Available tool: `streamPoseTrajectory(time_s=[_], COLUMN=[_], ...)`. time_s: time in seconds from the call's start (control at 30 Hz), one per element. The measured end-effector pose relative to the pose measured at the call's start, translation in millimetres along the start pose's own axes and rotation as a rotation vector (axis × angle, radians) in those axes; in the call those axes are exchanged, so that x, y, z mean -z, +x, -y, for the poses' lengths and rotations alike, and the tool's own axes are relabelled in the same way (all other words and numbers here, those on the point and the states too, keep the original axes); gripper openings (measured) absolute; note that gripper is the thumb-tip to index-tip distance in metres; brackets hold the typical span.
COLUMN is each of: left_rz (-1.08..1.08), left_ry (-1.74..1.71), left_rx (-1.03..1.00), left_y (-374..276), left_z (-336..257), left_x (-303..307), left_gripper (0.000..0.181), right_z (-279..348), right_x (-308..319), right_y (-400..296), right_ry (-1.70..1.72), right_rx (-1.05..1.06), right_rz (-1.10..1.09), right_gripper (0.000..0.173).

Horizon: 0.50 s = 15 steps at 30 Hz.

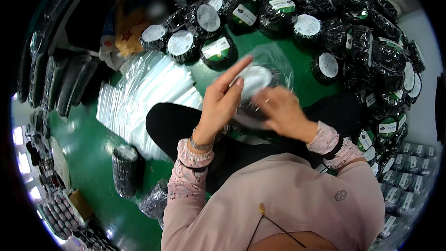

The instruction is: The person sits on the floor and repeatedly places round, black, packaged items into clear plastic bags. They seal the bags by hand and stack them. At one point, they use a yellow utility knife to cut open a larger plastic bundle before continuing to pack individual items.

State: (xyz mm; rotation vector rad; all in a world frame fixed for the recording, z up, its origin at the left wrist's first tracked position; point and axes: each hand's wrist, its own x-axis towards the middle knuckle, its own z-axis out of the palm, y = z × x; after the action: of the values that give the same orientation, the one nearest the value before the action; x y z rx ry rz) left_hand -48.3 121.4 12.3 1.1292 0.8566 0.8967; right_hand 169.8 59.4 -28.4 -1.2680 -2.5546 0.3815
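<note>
A round black package with a white disc label (259, 78) lies before me, over the gap between my crossed legs. Thin clear plastic (278, 55), apparently a bag, surrounds it and spreads beyond its far side. My left hand (220, 103) is at the package's left side, index finger stretched out and thumb by the label's edge. Its other fingers are hidden, so its grip cannot be made out. At the near right side, my right hand (287, 111) is blurred by motion with its fingers bent. It overlaps the package's edge; whether it pinches the plastic is unclear.
Flat clear plastic bags (150, 94) are spread on the green floor (80, 167) beside my left knee. Similar black packages (216, 50) stand in front, and a tall heap (362, 42) rises at right. A wrapped black cylinder (125, 170) stands at left.
</note>
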Motion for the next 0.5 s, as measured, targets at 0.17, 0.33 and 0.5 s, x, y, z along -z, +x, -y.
streamPoseTrajectory(time_s=[0.17, 0.33, 0.5], left_rz=[-0.006, 0.127, 0.107], left_ry=[0.158, 0.027, 0.047], left_rx=[-0.072, 0.159, 0.242], left_y=[14.9, 31.8, 51.1], left_z=[-7.9, -11.3, -2.4], left_x=[5.0, 7.5, 11.4], left_gripper=[0.044, 0.045, 0.044], right_z=[-59.2, -263.7, -415.3], right_x=[18.8, -37.5, -152.6], right_y=[13.4, 85.9, 165.2], right_ry=[0.759, 1.779, 1.755], right_rx=[0.011, -0.728, -1.439], right_rz=[0.941, -0.460, -0.800], right_gripper=[0.037, 0.050, 0.116])
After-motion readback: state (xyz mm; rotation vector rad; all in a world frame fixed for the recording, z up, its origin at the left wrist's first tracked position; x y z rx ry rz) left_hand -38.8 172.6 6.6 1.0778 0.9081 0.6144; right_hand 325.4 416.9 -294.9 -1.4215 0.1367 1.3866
